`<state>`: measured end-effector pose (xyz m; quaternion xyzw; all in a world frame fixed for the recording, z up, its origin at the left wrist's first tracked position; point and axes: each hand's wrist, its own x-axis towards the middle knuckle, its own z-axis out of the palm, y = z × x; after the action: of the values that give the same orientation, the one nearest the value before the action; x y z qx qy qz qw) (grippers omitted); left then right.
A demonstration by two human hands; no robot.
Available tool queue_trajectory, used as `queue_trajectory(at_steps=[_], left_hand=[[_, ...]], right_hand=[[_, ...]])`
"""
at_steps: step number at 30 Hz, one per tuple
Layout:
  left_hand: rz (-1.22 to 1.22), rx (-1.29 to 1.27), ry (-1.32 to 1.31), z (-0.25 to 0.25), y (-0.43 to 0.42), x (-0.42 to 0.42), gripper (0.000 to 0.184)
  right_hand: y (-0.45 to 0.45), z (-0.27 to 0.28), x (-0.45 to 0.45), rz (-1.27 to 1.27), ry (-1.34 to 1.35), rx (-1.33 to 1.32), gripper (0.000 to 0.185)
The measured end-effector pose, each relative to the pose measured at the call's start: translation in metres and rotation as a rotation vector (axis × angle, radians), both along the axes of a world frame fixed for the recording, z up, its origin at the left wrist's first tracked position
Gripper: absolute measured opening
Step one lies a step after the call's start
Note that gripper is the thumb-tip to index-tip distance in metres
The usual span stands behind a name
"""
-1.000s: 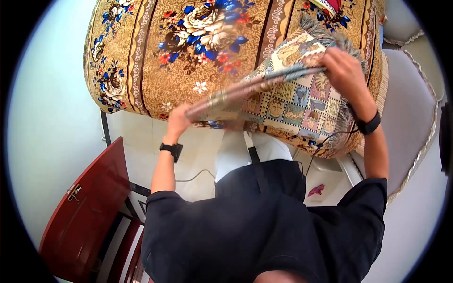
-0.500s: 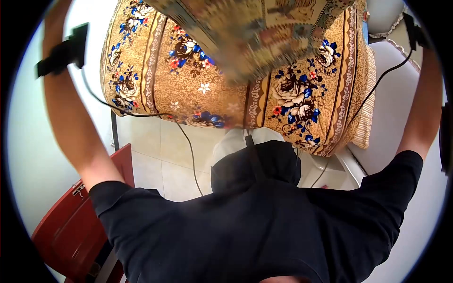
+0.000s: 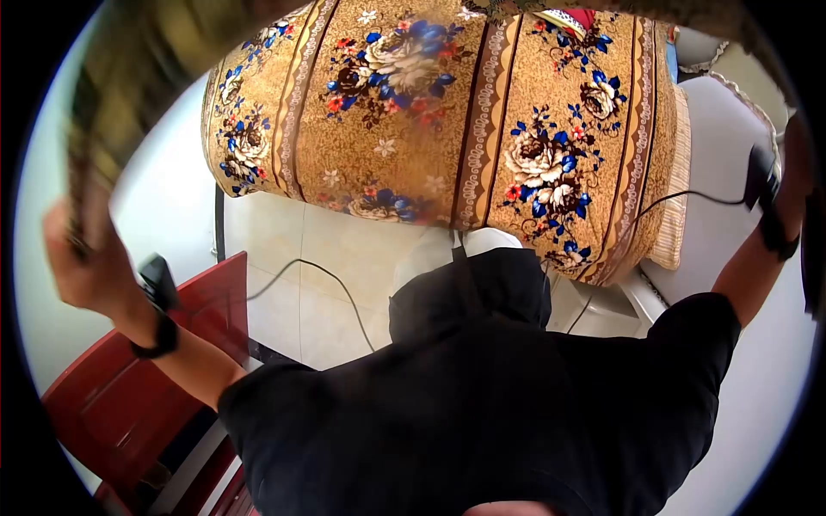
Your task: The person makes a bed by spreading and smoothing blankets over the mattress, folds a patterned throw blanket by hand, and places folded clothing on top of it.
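Observation:
My left hand (image 3: 86,262), raised at the left edge, is closed around the edge of a patterned cloth (image 3: 129,95). Blurred by motion, the cloth arches up from that hand and along the top of the view. Its far side runs down at the upper right toward my right hand (image 3: 796,159), whose fingers are lost in the dark rim of the picture. In front of me lies a padded surface under a brown floral blanket (image 3: 387,112) with blue and cream flowers. A bit of red and white fabric (image 3: 572,21) shows on it near the top.
A red chair (image 3: 146,370) stands at my left. Grey padded furniture (image 3: 731,155) with a frilled edge is on the right. Thin black cables (image 3: 323,271) hang from devices strapped to both wrists. Pale floor tiles (image 3: 271,241) show below the blanket.
The patterned cloth has swung up from over the middle of the blanket to the top and left edges. Both hands have come down into view, out at the sides.

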<state>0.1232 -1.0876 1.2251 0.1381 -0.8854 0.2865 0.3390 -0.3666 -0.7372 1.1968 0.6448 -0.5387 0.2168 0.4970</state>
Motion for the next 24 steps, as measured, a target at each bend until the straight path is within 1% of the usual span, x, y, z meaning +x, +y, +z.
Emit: queue_trajectory(at_steps=[1,2,3,4,5,6,9,10,11,12,13,15,16,17,19,20,23,24], left_hand=[[-0.164,0.132,-0.069,-0.013,0.007,0.016,0.016],[-0.214,0.289,-0.077,-0.027,0.022,0.027,0.016],[-0.265,0.446,-0.089,-0.041,0.04,0.035,0.015],[-0.25,0.516,-0.16,-0.053,0.054,0.044,0.016],[-0.233,0.585,-0.232,-0.068,0.066,0.052,0.017],[-0.227,0.666,-0.291,-0.085,0.077,0.057,0.017],[-0.159,0.892,-0.48,-0.155,0.1,0.092,0.018],[-0.13,1.011,-0.528,-0.151,0.056,0.031,0.018],[-0.138,1.097,-0.537,-0.183,0.049,0.052,0.017],[-0.15,1.131,-0.565,-0.216,0.064,0.067,0.017],[-0.152,1.188,-0.609,-0.231,0.06,0.075,0.017],[-0.12,1.307,-0.667,-0.253,0.054,0.065,0.017],[-0.147,1.352,-0.678,-0.265,0.064,0.074,0.018],[-0.127,1.413,-0.739,-0.252,0.057,0.056,0.018],[-0.166,1.487,-0.771,-0.28,0.076,0.063,0.017],[-0.168,1.539,-0.822,-0.282,0.081,0.065,0.017],[-0.167,1.715,-0.998,-0.289,0.076,0.062,0.016],[-0.172,1.785,-1.064,-0.269,0.049,0.045,0.016]], right_hand=[[0.023,-0.018,0.018,-0.007,-0.108,0.106,0.025],[0.045,-0.037,0.036,-0.023,-0.219,0.202,0.02],[0.06,-0.048,0.064,-0.024,-0.328,0.311,0.02],[0.075,-0.059,0.092,-0.034,-0.438,0.411,0.025],[0.074,-0.069,0.125,-0.02,-0.469,0.483,0.023],[0.085,-0.086,0.146,0.001,-0.559,0.542,0.022],[0.114,-0.138,0.206,0.007,-0.818,0.752,0.023],[0.067,-0.131,0.145,-0.037,-0.901,0.856,0.02],[0.064,-0.148,0.173,-0.112,-0.938,0.928,0.018],[0.083,-0.174,0.192,-0.143,-0.991,0.968,0.017],[0.081,-0.185,0.204,-0.171,-1.06,1.031,0.017],[0.068,-0.209,0.201,-0.206,-1.163,1.157,0.018],[0.082,-0.225,0.212,-0.226,-1.217,1.201,0.019],[0.072,-0.215,0.187,-0.237,-1.293,1.284,0.02],[0.099,-0.24,0.197,-0.311,-1.454,1.344,0.02],[0.1,-0.237,0.202,-0.35,-1.551,1.383,0.02],[0.063,-0.215,0.19,-0.797,-1.956,1.771,0.02],[0.03,-0.186,0.165,-0.802,-1.962,1.825,0.019]])
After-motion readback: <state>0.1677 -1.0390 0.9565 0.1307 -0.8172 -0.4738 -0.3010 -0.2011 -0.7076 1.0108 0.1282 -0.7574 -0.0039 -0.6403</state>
